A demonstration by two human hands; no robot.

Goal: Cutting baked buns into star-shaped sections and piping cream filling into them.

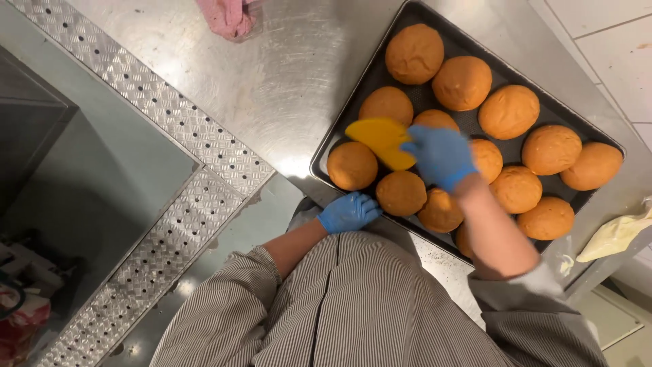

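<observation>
A dark baking tray (337, 131) lies on a steel counter and carries several round golden-brown buns (462, 82). My right hand (440, 156), in a blue glove, grips a yellow plastic scraper (380, 139) over the buns near the tray's left side. Its blade points toward the tray's left rim. My left hand (348, 212), also in a blue glove, rests at the counter's near edge just below the tray, fingers slightly curled, with nothing in it.
A pink cloth (229, 16) lies at the counter's far edge. A filled piping bag (617, 234) sits at the right, next to the tray. Perforated metal floor grating (183, 139) runs along the left. White floor tiles show at top right.
</observation>
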